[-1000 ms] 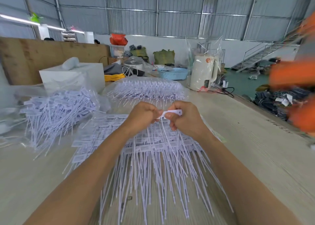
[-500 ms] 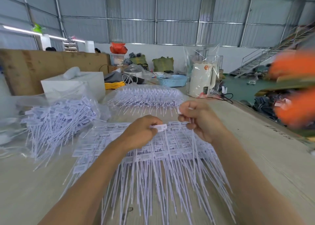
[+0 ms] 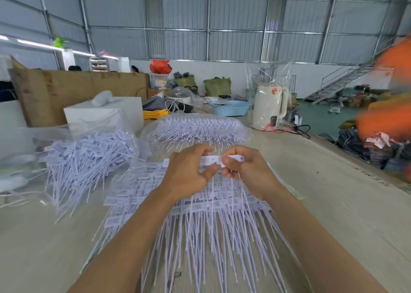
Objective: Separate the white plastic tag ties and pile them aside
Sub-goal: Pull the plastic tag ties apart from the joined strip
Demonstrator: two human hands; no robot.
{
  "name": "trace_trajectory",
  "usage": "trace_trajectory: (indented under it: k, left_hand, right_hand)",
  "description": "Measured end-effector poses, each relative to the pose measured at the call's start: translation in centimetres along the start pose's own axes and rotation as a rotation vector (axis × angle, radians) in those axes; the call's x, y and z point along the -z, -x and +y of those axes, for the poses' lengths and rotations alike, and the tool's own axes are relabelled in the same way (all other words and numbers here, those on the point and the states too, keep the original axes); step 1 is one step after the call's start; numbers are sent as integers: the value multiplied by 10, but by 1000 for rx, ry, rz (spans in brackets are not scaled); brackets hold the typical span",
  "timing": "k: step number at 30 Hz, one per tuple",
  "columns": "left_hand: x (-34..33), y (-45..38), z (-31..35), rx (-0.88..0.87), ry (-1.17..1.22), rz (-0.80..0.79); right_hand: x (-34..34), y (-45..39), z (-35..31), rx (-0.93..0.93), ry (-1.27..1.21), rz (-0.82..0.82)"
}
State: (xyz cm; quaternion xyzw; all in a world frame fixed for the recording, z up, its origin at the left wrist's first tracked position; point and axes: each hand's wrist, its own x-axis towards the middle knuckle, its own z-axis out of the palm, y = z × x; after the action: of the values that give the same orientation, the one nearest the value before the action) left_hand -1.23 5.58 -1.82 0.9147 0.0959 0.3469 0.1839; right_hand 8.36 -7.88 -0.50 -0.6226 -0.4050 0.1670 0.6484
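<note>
A strip of joined white tag ties (image 3: pixel 212 160) is held up between both hands above the table. My left hand (image 3: pixel 189 170) pinches its left part and my right hand (image 3: pixel 244 170) pinches the right end, with thin tails hanging down. Under them lies a flat stack of joined tag ties (image 3: pixel 200 215), tails pointing toward me. A loose pile of separated ties (image 3: pixel 84 157) sits at the left on clear plastic.
A bagged bundle of ties (image 3: pixel 198 127) lies behind the hands. Farther back stand a white box (image 3: pixel 104 112), a blue basket (image 3: pixel 230 107) and a wrapped white kettle (image 3: pixel 270 108). The table edge (image 3: pixel 355 168) runs along the right, with blurred orange shapes (image 3: pixel 387 119) beyond it.
The hands were apart half a second ago, the right one lifted away with a tie. Now they are close together again, both pinching one strip.
</note>
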Motion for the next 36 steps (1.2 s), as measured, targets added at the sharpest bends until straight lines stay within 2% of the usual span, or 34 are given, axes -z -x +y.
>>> trace_trajectory:
  k: [2, 9, 14, 16, 20, 22, 23, 24, 26, 28, 31, 34, 36]
  left_hand:
    - [1, -1, -4, 54, -37, -3]
    - [-1, -2, -6, 84, 173, 0]
    - [-3, -5, -4, 158, 174, -8]
    - [-3, -8, 0, 229, 298, -30]
    - [4, -9, -6, 409, 457, -18]
    - [9, -7, -19, 489, 410, 24]
    - [10, -5, -23, 486, 391, 43]
    - [9, -4, -23, 456, 386, 51]
    - [2, -6, -14, 358, 362, -5]
    - [-6, -7, -3, 261, 299, -78]
    - [-11, -5, 3, 147, 268, -69]
    - [-10, -2, 8, 19, 256, -45]
    - [-8, -1, 11, -31, 294, -15]
  right_hand:
    - [0, -2, 1, 30, 0, 24]
    - [-3, -1, 5, 73, 153, -38]
    - [-10, -2, 9, 118, 344, 105]
    - [-16, 0, 8, 233, 466, 152]
    - [-14, 7, -7, 737, 765, 290]
    - [-2, 10, -20, 831, 656, 443]
    - [5, 9, -26, 763, 498, 485]
    - [10, 8, -30, 616, 300, 470]
    - [17, 7, -33, 246, -103, 267]
    - [19, 5, -29, 8, -298, 95]
    - [14, 3, -23, -111, -145, -16]
    - [2, 2, -14, -86, 83, 42]
    - [-5, 3, -9, -117, 44, 41]
